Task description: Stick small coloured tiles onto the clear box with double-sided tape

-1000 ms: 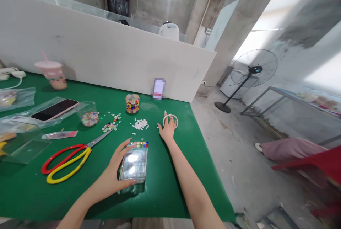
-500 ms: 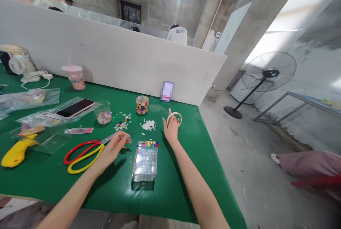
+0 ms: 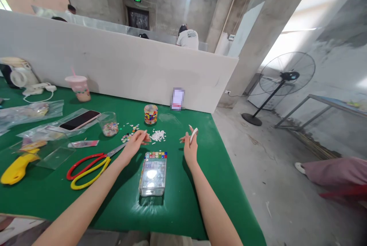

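Observation:
My right hand (image 3: 190, 149) holds a narrow white ring (image 3: 194, 134) that looks like a roll of tape, seen nearly edge-on. To the left, my left hand (image 3: 136, 145) reaches to the edge of a pile of small white tiles (image 3: 158, 135); its fingers are bent and slightly apart, and nothing shows between them. Between my forearms a clear plastic box (image 3: 152, 177) lies on the green table (image 3: 183, 207), with coloured mosaic tiles (image 3: 156, 155) along its far edge. Behind the white pile stands a round clear container (image 3: 150, 115) banded with coloured tiles.
Red-and-yellow-handled scissors (image 3: 88, 167) lie left of my left hand. Further left are a cup of mixed tiles (image 3: 109, 125), a phone (image 3: 80, 120), a tube (image 3: 84, 144) and a yellow tool (image 3: 18, 167). A white partition (image 3: 120, 66) closes the table's far side.
My left hand has moved right and forward to the white tiles. My right hand has turned and shifted slightly right, so the white ring now shows edge-on.

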Demonstrator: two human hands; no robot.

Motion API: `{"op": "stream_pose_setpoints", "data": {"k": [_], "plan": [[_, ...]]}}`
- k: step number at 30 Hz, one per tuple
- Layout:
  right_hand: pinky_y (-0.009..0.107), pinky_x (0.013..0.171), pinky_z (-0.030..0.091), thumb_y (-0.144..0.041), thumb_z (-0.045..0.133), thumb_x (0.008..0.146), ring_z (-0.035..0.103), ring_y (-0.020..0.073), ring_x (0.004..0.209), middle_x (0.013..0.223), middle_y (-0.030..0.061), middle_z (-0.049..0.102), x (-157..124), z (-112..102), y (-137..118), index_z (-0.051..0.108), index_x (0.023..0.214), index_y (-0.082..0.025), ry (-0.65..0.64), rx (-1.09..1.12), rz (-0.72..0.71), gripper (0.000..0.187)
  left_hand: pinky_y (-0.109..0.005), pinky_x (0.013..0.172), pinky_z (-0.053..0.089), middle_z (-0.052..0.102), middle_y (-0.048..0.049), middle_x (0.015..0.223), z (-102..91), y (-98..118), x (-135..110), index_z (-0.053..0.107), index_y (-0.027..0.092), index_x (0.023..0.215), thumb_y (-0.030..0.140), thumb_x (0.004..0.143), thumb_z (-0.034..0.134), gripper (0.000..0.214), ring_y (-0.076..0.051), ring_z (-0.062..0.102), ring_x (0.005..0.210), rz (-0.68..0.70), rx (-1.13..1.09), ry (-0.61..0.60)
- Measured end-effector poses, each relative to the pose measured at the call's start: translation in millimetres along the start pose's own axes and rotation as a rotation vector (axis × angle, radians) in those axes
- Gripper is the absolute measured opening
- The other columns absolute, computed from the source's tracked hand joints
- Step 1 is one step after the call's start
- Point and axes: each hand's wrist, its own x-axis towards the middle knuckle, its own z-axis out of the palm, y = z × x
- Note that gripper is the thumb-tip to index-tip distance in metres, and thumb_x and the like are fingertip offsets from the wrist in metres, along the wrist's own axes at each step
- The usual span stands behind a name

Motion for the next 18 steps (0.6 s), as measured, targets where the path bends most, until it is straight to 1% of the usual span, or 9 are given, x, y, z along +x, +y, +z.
{"op": "stream_pose_setpoints", "data": {"k": [2,4,5,7,9,12,15,18], "plan": [[0.031,0.063,0.053,-0.049,0.039,0.1,0.06,0.012,0.06,0.081,0.0008,0.064,2,-3,-6,0.053,0.125,-0.015,-0.026,0.106,0.037,0.044,-0.043,0.097,0.048,0.069,-0.0099,0.107,-2.5,2,-29,0.066,0.017,0.098,0.059,0.093,0.043,0.048,-0.025,0.063,0.106,0.047,-0.005,0.014],[0.026,0.055,0.05,-0.049,0.042,0.099,0.056,0.0096,0.055,0.079,-0.0001,0.062,5,-5,-13,0.057,0.115,-0.014,-0.108,0.2,0.059,0.041,-0.042,0.103,0.043,0.067,-0.0093,0.12,3.8,4,-55,0.064,0.02,0.105,0.063,0.091,0.039,0.052,-0.027,0.057,0.119,0.092,-0.008,0.045],[0.026,0.054,0.05,-0.049,0.044,0.098,0.056,0.0092,0.055,0.078,-0.0004,0.062,6,-7,-18,0.059,0.11,-0.014,-0.167,0.242,0.063,0.04,-0.042,0.105,0.042,0.065,-0.0085,0.123,9.9,5,-64,0.063,0.021,0.108,0.061,0.089,0.045,0.048,-0.027,0.056,0.122,0.115,-0.003,0.06],[0.026,0.057,0.051,-0.048,0.047,0.097,0.057,0.0096,0.057,0.077,-0.0005,0.062,8,-12,-27,0.062,0.101,-0.014,-0.293,0.311,0.064,0.037,-0.041,0.105,0.042,0.065,-0.0079,0.122,25.1,5,-72,0.061,0.022,0.109,0.053,0.081,0.061,0.042,-0.028,0.056,0.12,0.156,0.012,0.091],[0.028,0.061,0.051,-0.048,0.047,0.097,0.058,0.0107,0.06,0.075,-0.0008,0.062,8,-18,-37,0.063,0.096,-0.014,-0.399,0.362,0.058,0.038,-0.042,0.103,0.043,0.066,-0.0084,0.116,40.7,4,-69,0.06,0.021,0.104,0.045,0.075,0.067,0.039,-0.028,0.058,0.115,0.191,0.029,0.132],[0.029,0.063,0.05,-0.049,0.049,0.096,0.058,0.0116,0.06,0.068,-0.0026,0.059,8,-29,-49,0.063,0.091,-0.014,-0.525,0.41,0.049,0.038,-0.042,0.097,0.047,0.067,-0.0089,0.109,57.2,2,-55,0.059,0.02,0.099,0.041,0.077,0.063,0.031,-0.026,0.062,0.107,0.239,0.053,0.155],[0.029,0.062,0.048,-0.051,0.05,0.094,0.055,0.0113,0.058,0.064,-0.0039,0.056,9,-42,-56,0.064,0.088,-0.014,-0.645,0.433,0.043,0.04,-0.041,0.094,0.048,0.068,-0.0089,0.106,60.6,9,-43,0.06,0.02,0.097,0.041,0.078,0.061,0.028,-0.026,0.063,0.103,0.303,0.097,0.13],[0.028,0.06,0.045,-0.055,0.05,0.093,0.05,0.0105,0.054,0.061,-0.0041,0.053,10,-53,-61,0.066,0.087,-0.015,-0.726,0.431,0.041,0.044,-0.043,0.098,0.044,0.065,-0.0103,0.11,54.7,33,-34,0.06,0.02,0.101,0.044,0.086,0.053,0.029,-0.026,0.059,0.108,0.392,0.154,0.148]]}}
